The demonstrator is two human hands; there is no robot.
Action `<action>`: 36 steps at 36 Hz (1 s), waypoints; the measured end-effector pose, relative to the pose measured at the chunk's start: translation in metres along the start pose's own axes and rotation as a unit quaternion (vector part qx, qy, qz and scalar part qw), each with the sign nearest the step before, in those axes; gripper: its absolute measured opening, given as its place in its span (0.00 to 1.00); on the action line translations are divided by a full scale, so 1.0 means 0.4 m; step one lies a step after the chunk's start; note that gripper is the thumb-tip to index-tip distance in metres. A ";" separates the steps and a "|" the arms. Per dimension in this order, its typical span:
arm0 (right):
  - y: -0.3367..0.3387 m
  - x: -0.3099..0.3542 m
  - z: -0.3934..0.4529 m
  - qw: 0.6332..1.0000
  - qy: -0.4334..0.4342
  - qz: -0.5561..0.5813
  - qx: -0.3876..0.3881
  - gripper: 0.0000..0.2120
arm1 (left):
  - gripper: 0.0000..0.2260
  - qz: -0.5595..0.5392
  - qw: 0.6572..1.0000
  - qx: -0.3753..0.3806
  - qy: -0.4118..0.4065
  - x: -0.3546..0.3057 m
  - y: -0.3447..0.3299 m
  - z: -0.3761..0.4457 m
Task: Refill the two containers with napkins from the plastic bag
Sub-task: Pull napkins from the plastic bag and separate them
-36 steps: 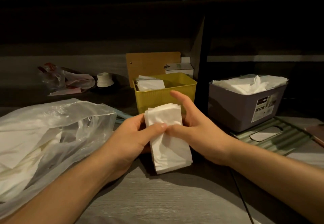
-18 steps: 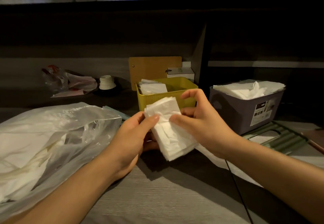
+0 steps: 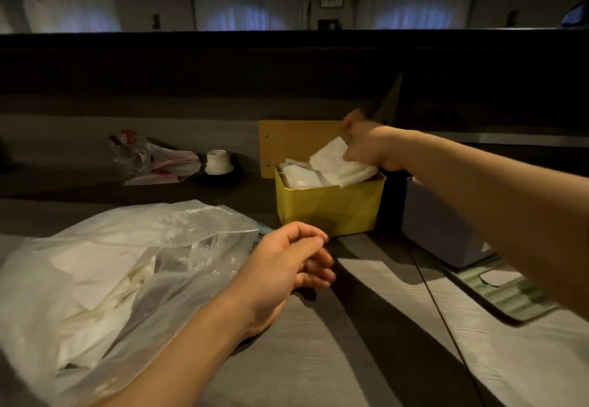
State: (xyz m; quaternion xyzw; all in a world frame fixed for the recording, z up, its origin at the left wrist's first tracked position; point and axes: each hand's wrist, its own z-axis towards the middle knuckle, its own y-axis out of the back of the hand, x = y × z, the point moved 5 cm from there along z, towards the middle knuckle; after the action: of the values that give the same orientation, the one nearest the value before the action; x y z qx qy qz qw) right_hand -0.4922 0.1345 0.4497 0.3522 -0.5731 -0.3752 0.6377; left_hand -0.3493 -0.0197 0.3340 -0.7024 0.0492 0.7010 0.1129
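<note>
While clamped around a stack of white napkins (image 3: pixel 339 164), right hand (image 3: pixel 366 145) at centre right of the frame, fingers curled over the stack's far end. Stack tilted, lower edge resting on the right rim of the yellow container (image 3: pixel 330 207), upper end raised toward the wooden board (image 3: pixel 296 142) behind. More folded napkins (image 3: pixel 298 175) already inside the container's left half, standing close together. Partly hidden behind the right forearm, at the right of the frame, the grey container (image 3: pixel 436 231), contents not visible. Below it, lower right, a green ribbed lid (image 3: pixel 497 288) flat on the table (image 3: pixel 318 358).

Left hand (image 3: pixel 287 266) at frame centre, just in front of the yellow container, fingers loosely curled and gripping nothing, side of the hand close to the tabletop. Immediately left of it, the mouth of the clear plastic bag (image 3: pixel 127 272), spread across the lower left and showing white napkin sheets within.

Farther back, upper left of centre, a crumpled transparent wrapper (image 3: pixel 143 158) beside a small white cup (image 3: pixel 218 162) on a dark saucer. Curtained windows along the top edge.
</note>
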 end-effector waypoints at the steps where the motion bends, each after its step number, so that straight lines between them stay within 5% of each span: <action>1: -0.007 0.002 0.005 1.000 -0.010 -0.021 0.004 0.32 | 0.07 0.001 1.000 0.003 -0.002 -0.001 0.001 -0.001; 14: 0.000 0.028 0.019 0.988 -0.031 -0.149 -0.033 0.34 | 0.06 0.016 0.999 0.026 -0.009 0.005 0.004 0.004; 16: -0.026 0.018 0.023 0.986 -0.047 -0.159 -0.010 0.29 | 0.06 0.017 0.999 0.026 -0.007 0.007 0.004 0.005; 19: -0.065 0.012 0.027 0.978 -0.045 -0.201 0.026 0.07 | 0.06 0.017 0.999 0.028 -0.007 0.008 0.003 0.006; 24: -0.106 0.022 0.033 0.957 -0.010 -0.285 0.054 0.11 | 0.06 0.010 0.999 0.038 -0.007 0.009 0.002 0.007; 32: -0.093 0.039 0.047 0.923 -0.015 -0.379 0.063 0.03 | 0.06 0.012 0.999 0.046 -0.013 0.021 0.007 0.017; 36: -0.070 0.068 0.051 0.932 -0.006 -0.350 0.096 0.04 | 0.06 0.010 0.999 0.043 -0.011 0.030 0.010 0.025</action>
State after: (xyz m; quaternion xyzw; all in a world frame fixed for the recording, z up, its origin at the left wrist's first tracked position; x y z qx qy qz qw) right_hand -0.5131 0.0968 0.4397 0.5880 -0.4503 -0.5199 0.4257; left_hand -0.3597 -0.0203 0.3220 -0.6883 0.0850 0.7073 0.1369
